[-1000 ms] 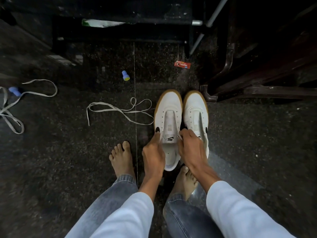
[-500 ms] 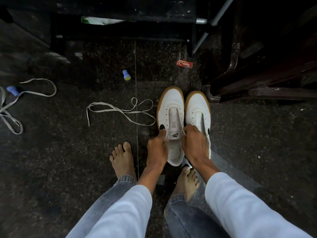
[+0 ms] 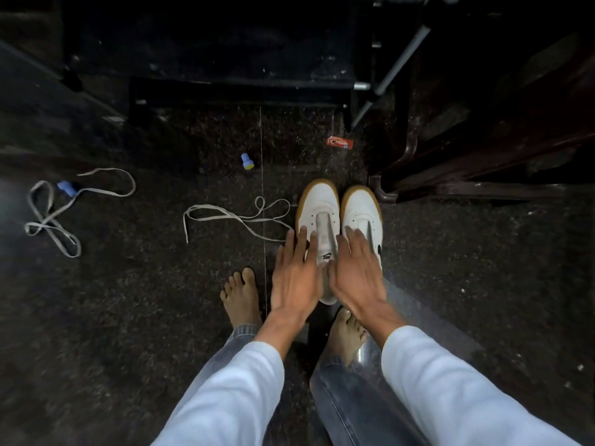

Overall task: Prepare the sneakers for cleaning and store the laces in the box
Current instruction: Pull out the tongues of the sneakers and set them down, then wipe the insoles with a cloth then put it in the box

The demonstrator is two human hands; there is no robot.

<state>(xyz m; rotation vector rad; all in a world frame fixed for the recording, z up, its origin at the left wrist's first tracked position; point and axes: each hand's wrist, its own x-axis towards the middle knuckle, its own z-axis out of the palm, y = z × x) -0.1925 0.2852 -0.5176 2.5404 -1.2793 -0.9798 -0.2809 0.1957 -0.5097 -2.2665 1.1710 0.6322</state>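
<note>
— Why do we have the pair standing like that?

— We keep the left sneaker (image 3: 317, 202) and the right sneaker (image 3: 361, 204) side by side, touching, toes pointing to the far side, on the dark floor (image 3: 145, 300) just beyond our bare feet (image 3: 242, 294). Squared up like this, both are within reach of both hands. The eyelets look bare and the tongues lie exposed, so we judge the unlacing done.

— And the laces?

— One lace (image 3: 231, 217) lies loose on the floor just left of the left sneaker, its end almost at the sole. The other lace (image 3: 51, 220) is well apart at the far left, looped beside a small blue cap (image 3: 66, 187). We see no box anywhere, so the storing is not yet done.

— What are our hands doing?

— The left hand (image 3: 294, 278) is over the left sneaker, palm down, its fingers (image 3: 302, 243) straight and a little spread, reaching to the tongue's near end. The right hand (image 3: 355, 275) mirrors it over the right sneaker, fingers (image 3: 352, 241) straight and close together. Neither has hold of anything.

— Do they press on the shoes?

— We cannot tell. Both hands are blurred, and whether the fingertips rest on the uppers or hang just above them is not clear.

— Anything else nearby?

— A second blue cap (image 3: 247, 161) and a red wrapper (image 3: 339, 142) lie on the far side, apart from the shoes. We judge the laces call for gathering next.
</note>
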